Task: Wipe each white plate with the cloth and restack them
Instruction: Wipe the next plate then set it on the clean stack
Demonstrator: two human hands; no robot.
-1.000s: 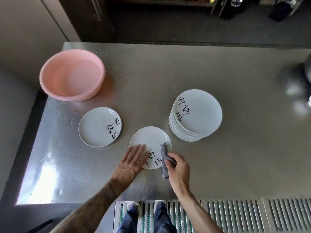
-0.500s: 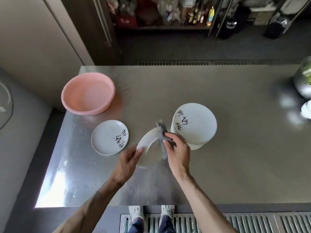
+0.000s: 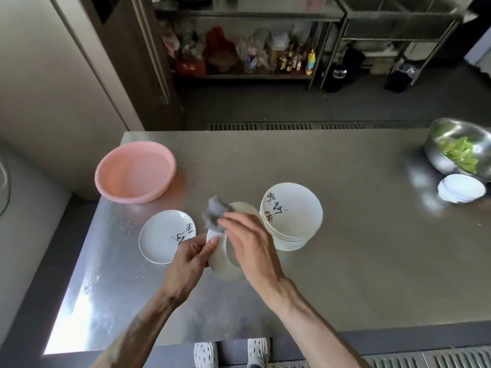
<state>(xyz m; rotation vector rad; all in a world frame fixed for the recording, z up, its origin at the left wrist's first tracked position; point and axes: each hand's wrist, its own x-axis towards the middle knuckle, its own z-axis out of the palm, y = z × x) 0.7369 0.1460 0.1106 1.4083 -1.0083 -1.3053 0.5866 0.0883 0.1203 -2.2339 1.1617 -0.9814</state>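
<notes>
I hold a white plate [image 3: 222, 264] tilted up on edge above the steel table [image 3: 345, 261], its underside towards me. My left hand [image 3: 190, 258] grips its left rim, thumb over the edge. My right hand [image 3: 248, 245] presses a crumpled grey cloth [image 3: 214, 212] against the plate's upper part, and the fingers hide much of the plate. A stack of white plates [image 3: 292, 216] with black brush lettering stands just right of my hands. A single white plate [image 3: 164, 236] with the same lettering lies flat to the left.
A pink plastic basin [image 3: 135, 171] sits at the table's back left. A steel bowl of green leaves [image 3: 459, 150] and a small stack of white dishes [image 3: 461, 192] stand at the far right. Shelves with bottles are behind the table.
The plate has come up off the table and now stands tilted in my left hand. My right hand has slid the cloth to its upper left. The camera has tilted upward.
</notes>
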